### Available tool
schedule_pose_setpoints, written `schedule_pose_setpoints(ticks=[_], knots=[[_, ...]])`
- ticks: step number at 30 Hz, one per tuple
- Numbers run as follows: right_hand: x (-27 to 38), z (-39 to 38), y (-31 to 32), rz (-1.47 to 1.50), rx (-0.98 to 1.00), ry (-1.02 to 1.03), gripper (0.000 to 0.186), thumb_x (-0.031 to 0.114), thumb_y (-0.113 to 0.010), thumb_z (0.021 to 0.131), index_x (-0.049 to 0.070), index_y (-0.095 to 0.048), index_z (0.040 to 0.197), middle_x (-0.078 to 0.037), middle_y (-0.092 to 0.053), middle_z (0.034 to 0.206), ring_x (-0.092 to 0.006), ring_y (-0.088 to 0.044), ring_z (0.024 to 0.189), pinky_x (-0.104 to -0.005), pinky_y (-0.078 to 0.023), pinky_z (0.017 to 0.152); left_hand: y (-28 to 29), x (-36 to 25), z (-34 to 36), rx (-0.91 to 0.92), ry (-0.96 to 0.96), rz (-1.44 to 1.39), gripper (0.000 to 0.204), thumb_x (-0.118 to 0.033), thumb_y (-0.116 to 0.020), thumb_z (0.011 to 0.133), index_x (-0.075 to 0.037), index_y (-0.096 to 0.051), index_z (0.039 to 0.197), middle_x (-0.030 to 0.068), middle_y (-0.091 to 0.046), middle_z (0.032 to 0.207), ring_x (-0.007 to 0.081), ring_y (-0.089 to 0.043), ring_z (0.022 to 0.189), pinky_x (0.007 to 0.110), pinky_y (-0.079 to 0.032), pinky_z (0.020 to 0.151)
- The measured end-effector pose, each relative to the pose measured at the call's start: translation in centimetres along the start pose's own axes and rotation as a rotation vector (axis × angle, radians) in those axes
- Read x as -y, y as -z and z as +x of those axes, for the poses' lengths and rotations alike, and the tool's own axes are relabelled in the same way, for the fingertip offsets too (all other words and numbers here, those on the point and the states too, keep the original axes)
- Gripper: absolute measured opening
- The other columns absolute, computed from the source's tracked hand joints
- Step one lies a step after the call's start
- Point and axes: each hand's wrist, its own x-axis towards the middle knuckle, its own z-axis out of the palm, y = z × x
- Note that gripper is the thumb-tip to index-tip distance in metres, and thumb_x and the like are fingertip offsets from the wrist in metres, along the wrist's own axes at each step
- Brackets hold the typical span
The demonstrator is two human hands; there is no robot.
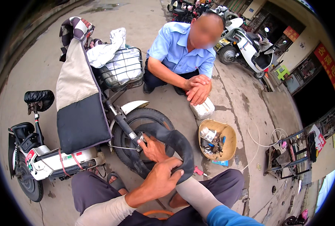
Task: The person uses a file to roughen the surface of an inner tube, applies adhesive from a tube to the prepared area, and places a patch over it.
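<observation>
The left hand (156, 182) has fingers and thumb closed round the lower right stretch of a limp black rubber inner tube (185, 147), a loop whose long axis slants from upper left, over the wheel, down to this grip. The right hand (154, 149) is nearer the wheel hub: its forearm passes beneath the tube, and its fingers are half spread beside the lower end of a silver metal fork leg (127, 129); whether they hold anything, I cannot tell. The tube partly overlies the black-tyred front wheel (162, 116) of a white electric scooter (74, 159). Right of it, on the grey concrete ground (239, 83), a tan round-cornered plastic basin (231, 140) holds blue-handled tools and small white items. Beyond the wheel, a black wire basket (116, 89) carries bundled white cloth (124, 66).
</observation>
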Motion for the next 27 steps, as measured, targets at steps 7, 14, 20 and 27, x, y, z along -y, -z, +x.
schedule_pose_setpoints(ticks=[7, 14, 20, 27], knots=[[-1.0, 0.1, -0.1, -0.019, 0.02, -0.006, 0.081, 0.061, -0.06, 0.097, 0.002, -0.051, 0.151, -0.034, -0.065, 0.119, -0.0495, -0.066, 0.109, -0.0534, -0.053, 0.095, -0.4, -0.9, 0.2, 0.0, 0.012, -0.043, 0.017, -0.007, -0.066, 0.094, 0.006, -0.063, 0.105, 0.0168, -0.061, 0.089, 0.025, -0.059, 0.076, 0.038, -0.046, 0.071], [-2.7, 0.7, -1.6, 0.151, 0.107, 0.047, 0.07, 0.043, -0.058, 0.102, -0.005, -0.044, 0.152, -0.038, -0.061, 0.124, -0.0532, -0.063, 0.111, -0.0539, -0.051, 0.098, 0.6, -1.2, -0.1, -0.032, 0.118, -0.023, 0.019, -0.008, -0.069, 0.093, 0.006, -0.064, 0.106, 0.0133, -0.061, 0.084, 0.0214, -0.056, 0.071, 0.037, -0.045, 0.068], [-1.0, -1.4, 1.1, 0.631, 0.123, 0.125, 0.055, 0.026, -0.059, 0.105, -0.002, -0.047, 0.151, -0.024, -0.064, 0.132, -0.0394, -0.065, 0.117, -0.0475, -0.053, 0.099, 2.1, 1.3, -0.4, -0.131, 0.095, -0.223, 0.021, -0.009, -0.072, 0.094, 0.008, -0.068, 0.105, 0.0024, -0.059, 0.08, 0.0093, -0.05, 0.072, 0.03, -0.042, 0.064], [-6.8, -5.8, 3.2, 0.148, -0.172, 0.215, 0.03, 0.019, -0.063, 0.1, 0.005, -0.068, 0.125, -0.018, -0.067, 0.12, -0.0416, -0.064, 0.111, -0.05, -0.05, 0.096, 5.2, -2.2, -1.0, -0.184, 0.137, -0.396, 0.019, -0.004, -0.066, 0.099, 0.007, -0.07, 0.113, 0.0059, -0.073, 0.099, 0.0089, -0.066, 0.088, 0.026, -0.053, 0.082]])
